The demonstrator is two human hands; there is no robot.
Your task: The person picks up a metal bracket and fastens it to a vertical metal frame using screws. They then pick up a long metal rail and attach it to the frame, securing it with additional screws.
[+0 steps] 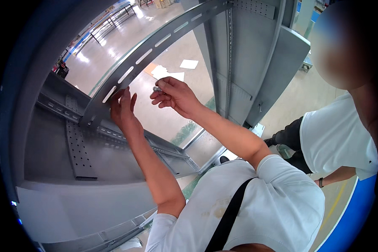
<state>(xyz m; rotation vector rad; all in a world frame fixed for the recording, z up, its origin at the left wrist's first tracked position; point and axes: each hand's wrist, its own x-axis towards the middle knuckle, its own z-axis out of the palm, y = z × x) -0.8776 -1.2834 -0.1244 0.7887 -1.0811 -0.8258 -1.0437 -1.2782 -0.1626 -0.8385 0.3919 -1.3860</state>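
Note:
A long grey slotted metal rail [143,56] slants across the frame in front of me. My left hand [127,115] is at its lower part, fingertips bent against the rail beside an end slot. Whatever lies between those fingertips is too small or hidden to make out. To the right of it, apart from the rail, my right hand [175,95] is raised with its fingers curled. Small silvery metal fasteners [156,89] show between its thumb and fingers; their exact kind is unclear.
A grey metal cabinet frame surrounds my arms, with a perforated strip [79,153] at left and a tall panel [256,54] at right. White sheets [189,64] lie on the floor beyond the rail. Another person in a white shirt [340,134] stands close at right.

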